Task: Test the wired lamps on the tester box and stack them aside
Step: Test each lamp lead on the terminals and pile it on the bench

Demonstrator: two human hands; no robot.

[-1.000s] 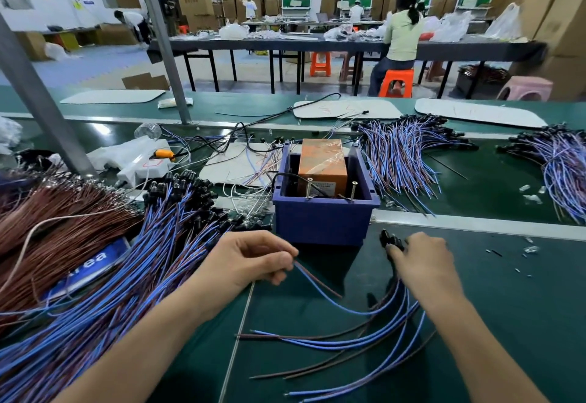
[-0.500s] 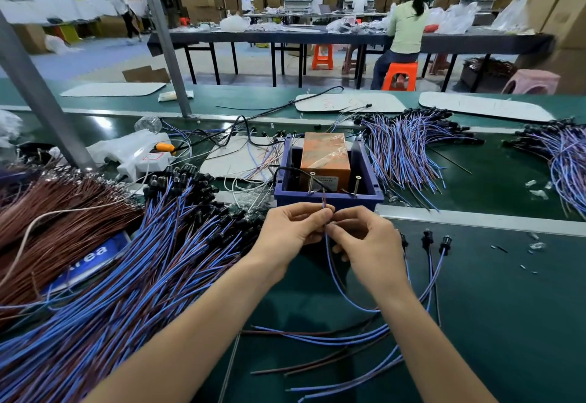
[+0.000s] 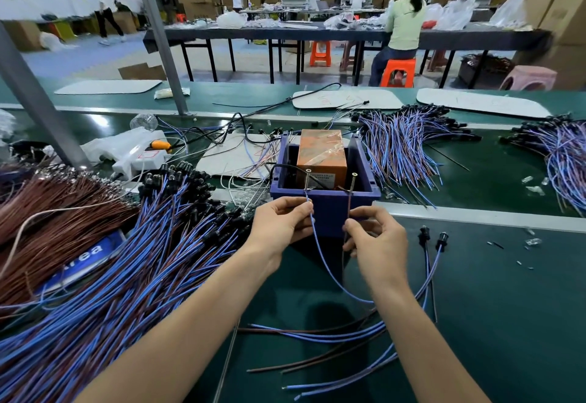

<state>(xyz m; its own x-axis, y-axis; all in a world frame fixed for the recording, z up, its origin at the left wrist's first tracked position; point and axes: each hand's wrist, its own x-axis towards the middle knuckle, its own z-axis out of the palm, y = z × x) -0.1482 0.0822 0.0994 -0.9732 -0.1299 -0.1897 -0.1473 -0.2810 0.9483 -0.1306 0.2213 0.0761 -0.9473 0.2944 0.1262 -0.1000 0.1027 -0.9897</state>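
The green table [image 3: 491,307] is carrying a big heap of wired lamps [image 3: 126,276], sprawling across its left side. The blue tester box [image 3: 326,209] is standing in the middle with an orange block [image 3: 322,155] sitting inside it. Just in front of the box, the left hand [image 3: 279,225] is pinching a blue wire [image 3: 323,263] between thumb and fingertips, while the right hand [image 3: 377,237] is pinching a brown wire [image 3: 348,203] the same way. Each wire end is poking up past the grip, the blue one reaching the left screw [image 3: 307,179] and the brown one the right screw [image 3: 353,182]. The blue wire is sagging in a loop below the hands. Two black lamp heads [image 3: 424,234] are lying just right of the right hand.
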